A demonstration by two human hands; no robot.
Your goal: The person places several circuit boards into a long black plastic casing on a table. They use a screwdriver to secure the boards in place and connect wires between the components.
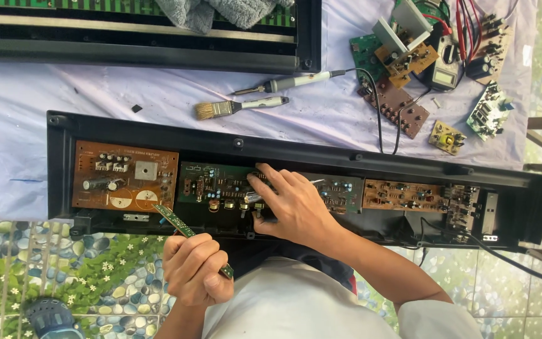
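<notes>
Black casing (64, 135) — green board (221, 185) inside, under right hand (293, 204)

just one head cam, looking straight down at the worktop (7, 125) from pretty close up

At the top centre of your frame a paintbrush (221, 108) lies just below a soldering iron (290, 82) on the bench (14, 113); upper right, loose circuit boards (403, 107) surround a multimeter (443, 75); a grey cloth (211, 11) sits top centre.
</notes>
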